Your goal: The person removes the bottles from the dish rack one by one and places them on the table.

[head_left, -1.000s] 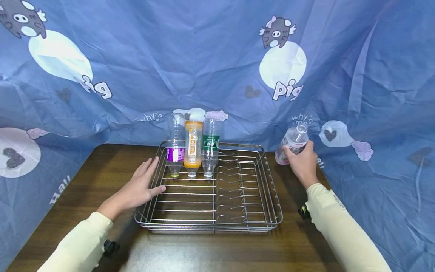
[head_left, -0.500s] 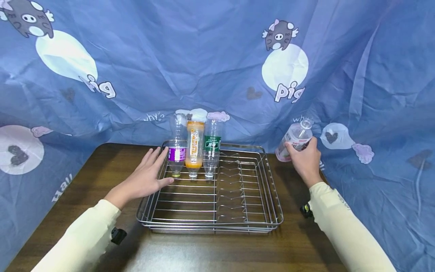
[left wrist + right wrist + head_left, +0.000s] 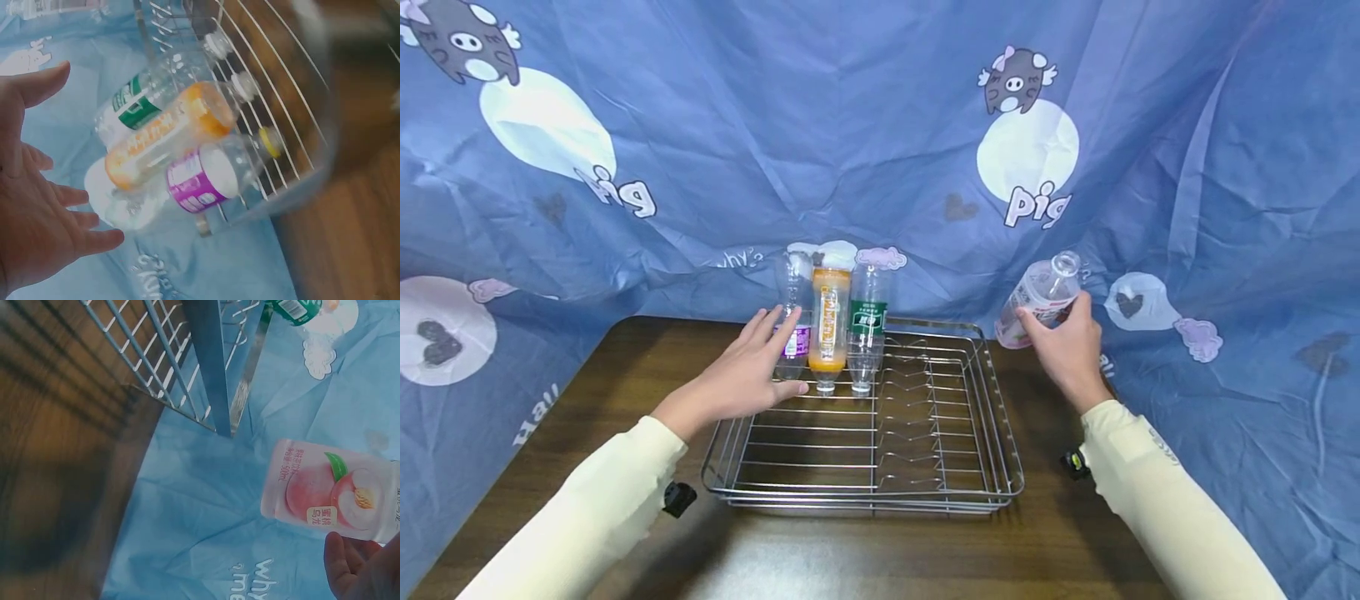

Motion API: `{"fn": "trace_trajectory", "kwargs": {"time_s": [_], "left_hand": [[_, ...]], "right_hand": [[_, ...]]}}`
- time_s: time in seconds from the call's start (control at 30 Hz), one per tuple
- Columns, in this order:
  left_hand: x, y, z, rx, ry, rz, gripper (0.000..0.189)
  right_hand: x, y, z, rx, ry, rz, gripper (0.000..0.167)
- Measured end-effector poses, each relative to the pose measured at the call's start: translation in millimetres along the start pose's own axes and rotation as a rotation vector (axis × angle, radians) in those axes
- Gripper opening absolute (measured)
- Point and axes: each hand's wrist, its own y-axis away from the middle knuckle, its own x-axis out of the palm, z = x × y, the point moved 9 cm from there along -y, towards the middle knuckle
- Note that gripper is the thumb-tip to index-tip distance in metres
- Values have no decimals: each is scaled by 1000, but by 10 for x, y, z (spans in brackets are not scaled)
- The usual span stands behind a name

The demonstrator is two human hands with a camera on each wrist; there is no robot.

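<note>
Three bottles stand neck down at the back left of a wire dish rack (image 3: 861, 500): one with a purple label (image 3: 195, 182), an orange one (image 3: 829, 321) and one with a green label (image 3: 868, 318). My left hand (image 3: 741, 375) hovers over the rack's left side with fingers spread, overlapping the purple-labelled bottle in the head view; it holds nothing. At the right, my right hand (image 3: 1067, 346) grips a clear plastic bottle with a pink peach label (image 3: 331, 487). That bottle is tilted, its open mouth up, beyond the rack's right back corner.
The rack sits on a dark brown wooden table (image 3: 797, 558). A blue printed cloth (image 3: 850, 125) hangs behind the table's back edge. Wire dividers (image 3: 910, 408) run along the rack's right half, and its raised rim surrounds it.
My left hand has moved right, in front of the purple-labelled bottle. My right hand has lifted the peach-label bottle slightly and brought it a little left. The three bottles stay in place.
</note>
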Motion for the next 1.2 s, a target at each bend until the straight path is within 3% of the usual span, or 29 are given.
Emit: {"fn": "trace_trajectory", "kwargs": {"time_s": [0.3, 0.77, 1.2], "left_hand": [[18, -153, -255, 4, -2, 48, 110], [-67, -245, -430, 45, -4, 6, 110], [-110, -341, -603, 94, 63, -27, 109]], "right_hand": [[86, 80, 73, -14, -37, 10, 67], [176, 218, 236, -45, -143, 69, 64], [272, 350, 390, -47, -249, 149, 63]]}}
